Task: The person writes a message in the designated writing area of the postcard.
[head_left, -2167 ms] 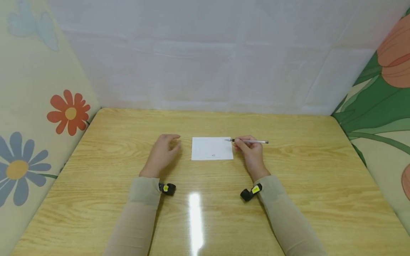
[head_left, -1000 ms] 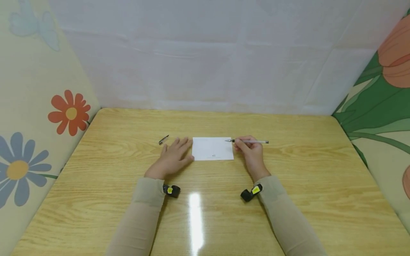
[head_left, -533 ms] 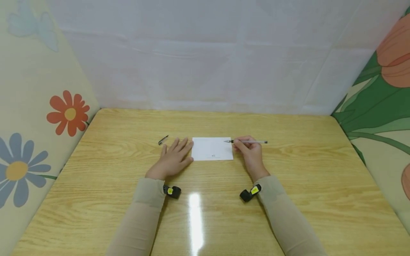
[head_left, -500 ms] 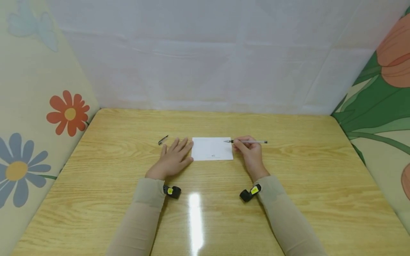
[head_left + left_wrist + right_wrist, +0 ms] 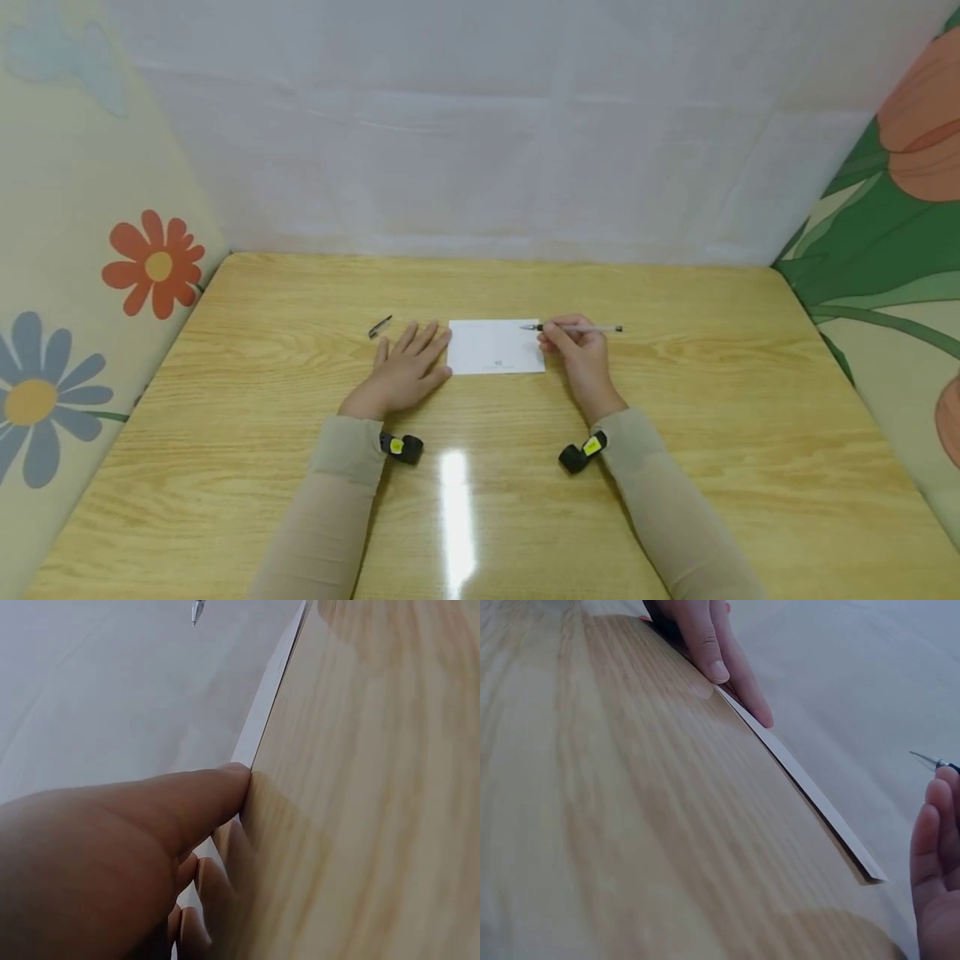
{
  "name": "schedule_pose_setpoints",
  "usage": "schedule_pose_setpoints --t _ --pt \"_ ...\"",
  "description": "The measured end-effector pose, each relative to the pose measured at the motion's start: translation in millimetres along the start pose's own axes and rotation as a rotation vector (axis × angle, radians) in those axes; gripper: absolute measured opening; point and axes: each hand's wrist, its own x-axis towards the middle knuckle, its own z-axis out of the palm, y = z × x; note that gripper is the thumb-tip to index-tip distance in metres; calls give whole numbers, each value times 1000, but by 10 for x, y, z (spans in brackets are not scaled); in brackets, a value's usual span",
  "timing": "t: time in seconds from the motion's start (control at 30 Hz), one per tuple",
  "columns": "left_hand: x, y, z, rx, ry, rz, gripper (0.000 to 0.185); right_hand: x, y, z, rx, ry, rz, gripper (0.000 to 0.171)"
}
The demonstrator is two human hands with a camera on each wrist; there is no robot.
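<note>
A white paper pad (image 5: 495,346) with a small dark mark near its lower edge lies flat on the wooden table. Spread flat on the wood, my left hand (image 5: 405,371) touches the pad's left edge with thumb and fingertips; in the left wrist view the thumb (image 5: 202,791) presses at that edge. My right hand (image 5: 581,358) pinches a pen (image 5: 600,328) between thumb and fingers, its bare tip over the pad's upper right corner. In the right wrist view the pen tip (image 5: 926,759) stands raised above the pad. Beyond my left fingers lies the black pen cap (image 5: 379,327).
The wooden table (image 5: 675,500) runs up to a white cloth backdrop (image 5: 480,125) at the back. Flower-printed panels stand on both sides, one at the left (image 5: 60,208) and one at the right (image 5: 900,250). A light glare (image 5: 457,517) shows on the front of the table.
My left hand has come down from loosely curled to flat, reaching the pad's left edge, and the pen cap now shows on the table. The right hand with the pen has shifted slightly left over the pad.
</note>
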Motion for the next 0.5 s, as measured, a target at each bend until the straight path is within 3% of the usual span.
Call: schedule_pose_setpoints --t 0.5 --pt "-4 24 -17 -57 26 4 65 35 -12 262 -26 -29 32 14"
